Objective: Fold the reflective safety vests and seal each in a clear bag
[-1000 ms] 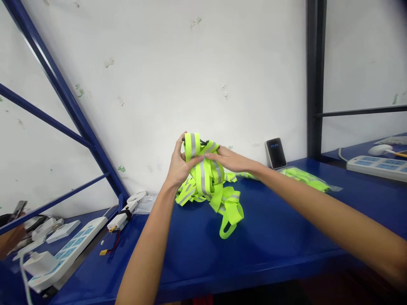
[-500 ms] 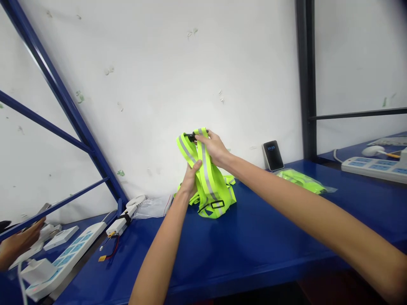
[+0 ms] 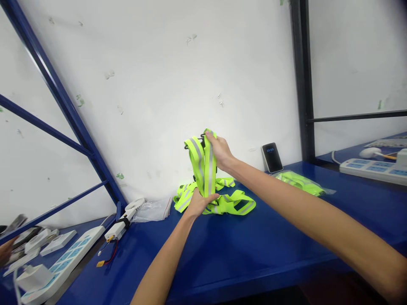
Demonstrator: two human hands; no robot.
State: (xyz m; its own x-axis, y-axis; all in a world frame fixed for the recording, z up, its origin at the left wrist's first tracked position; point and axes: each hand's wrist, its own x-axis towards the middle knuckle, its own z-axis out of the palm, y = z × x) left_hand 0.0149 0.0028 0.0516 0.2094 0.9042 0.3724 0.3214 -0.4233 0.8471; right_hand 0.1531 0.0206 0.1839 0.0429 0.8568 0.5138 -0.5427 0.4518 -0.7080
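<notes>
A bright yellow-green strap harness point(image 3: 210, 169) with grey reflective stripes and black buckles hangs in folds between my hands, above the blue table point(image 3: 254, 245). My right hand point(image 3: 219, 149) pinches it at the top, beside a black buckle. Lower down, my left hand point(image 3: 199, 203) is closed round the gathered straps, thumb across the front. Loose loops of the same webbing point(image 3: 240, 203) spread on the table to the right of my left hand, and more webbing point(image 3: 184, 197) lies behind it, against the wall.
A clear plastic bag point(image 3: 154, 210) and a white fan point(image 3: 135, 204) lie at left, near a wired white device point(image 3: 116, 228). At right are a clock display point(image 3: 272, 156) and a bagged yellow-green strap point(image 3: 300, 182). Power strips point(image 3: 66, 258) flank both sides; another person's hand point(image 3: 5, 252) shows far left.
My left hand has moved down along the straps and right. The lower loops now spread out on the table to the right. The other person's hand has mostly left the view.
</notes>
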